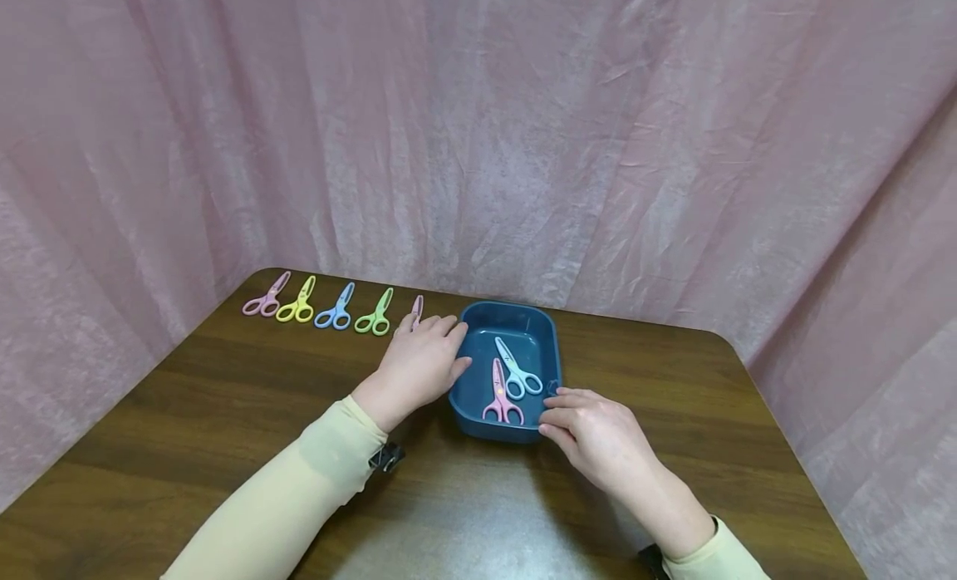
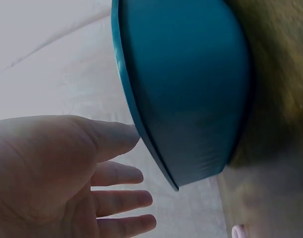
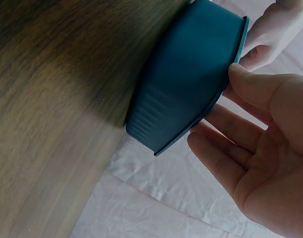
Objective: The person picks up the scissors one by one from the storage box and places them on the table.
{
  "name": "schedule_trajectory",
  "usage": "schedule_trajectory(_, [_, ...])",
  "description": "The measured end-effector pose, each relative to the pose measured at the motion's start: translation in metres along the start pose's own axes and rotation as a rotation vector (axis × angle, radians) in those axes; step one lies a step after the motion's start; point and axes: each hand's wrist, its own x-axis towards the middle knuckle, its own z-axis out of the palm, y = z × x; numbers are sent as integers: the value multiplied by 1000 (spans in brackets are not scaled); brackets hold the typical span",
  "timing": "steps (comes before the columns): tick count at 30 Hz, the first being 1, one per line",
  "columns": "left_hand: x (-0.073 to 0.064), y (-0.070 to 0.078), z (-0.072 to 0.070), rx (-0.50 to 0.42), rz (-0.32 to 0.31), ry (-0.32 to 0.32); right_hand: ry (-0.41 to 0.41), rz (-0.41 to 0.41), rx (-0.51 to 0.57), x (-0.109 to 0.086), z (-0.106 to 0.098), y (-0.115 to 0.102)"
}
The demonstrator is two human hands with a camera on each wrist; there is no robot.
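Observation:
A dark blue plastic box (image 1: 493, 432) stands open-topped on the table. Inside it lie pink scissors (image 1: 498, 389) and light blue scissors (image 1: 514, 371), blades pointing to the back. My left hand (image 1: 422, 360) is at the box's left side, its thumb touching the rim and its fingers loosely extended. Under those fingers, another pair of pink scissors (image 1: 418, 306) shows only its blade end; the handles are hidden. At the front right corner my right hand (image 1: 598, 435) pinches the box rim, thumb outside and index finger over the edge.
Left of the box, pink (image 1: 272, 299), yellow (image 1: 302, 300), blue (image 1: 340, 306) and green scissors (image 1: 379, 310) lie in a row along the back edge of the wooden table (image 1: 673, 380). Pink curtains (image 1: 508, 148) hang behind it.

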Motion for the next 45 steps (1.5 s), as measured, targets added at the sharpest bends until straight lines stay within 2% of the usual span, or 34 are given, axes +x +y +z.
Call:
schedule_trajectory(4, [-1, 5, 2, -23, 19, -15, 1, -4, -2, 1, 1, -1])
schedule_trajectory(7, [-3, 9, 4, -36, 59, -18, -1, -4, -7, 2, 1, -1])
schedule_trajectory(12, [-5, 16, 7, -50, 132, 11, -1, -6, -10, 2, 2, -1])
schedule_trajectory(16, [-5, 19, 9, -28, 162, 14, -2, -10, -10, 2, 2, -1])
schedule_trajectory(30, [5, 43, 12, -81, 283, -5, 5, -13, -20, 1, 3, 0])
schedule_trajectory(38, [14, 53, 19, -62, 296, -93, 6, -11, -13, 0, 1, 0])
schedule_trajectory(45, [19, 55, 25, -67, 311, -169, 14, -26, -20, 0, 1, 1])
